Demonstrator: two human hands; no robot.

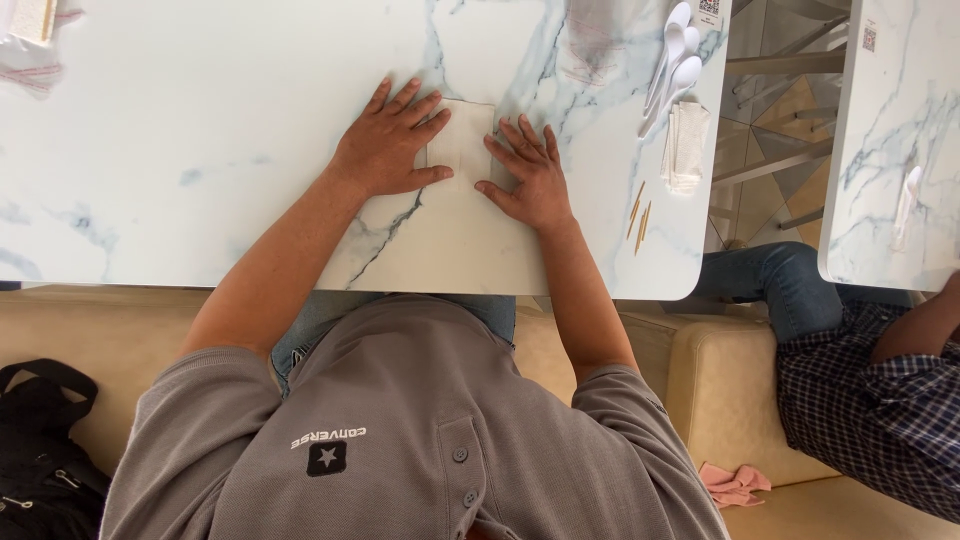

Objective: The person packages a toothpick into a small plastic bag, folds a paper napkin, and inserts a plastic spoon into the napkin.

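Both hands lie open and flat, left hand (388, 146) and right hand (528, 175) pinning the napkin's (462, 140) edges to the bench (200, 150) to keep it smooth.

Two hands, one napkin (462, 142) between them — three white spoons (673, 62), three toothpicks (640, 215).

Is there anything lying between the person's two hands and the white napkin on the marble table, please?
Nothing visible does. The left hand and right hand both rest flat on the edges of the napkin. The spoons, folded napkins and toothpicks lie off to the right.
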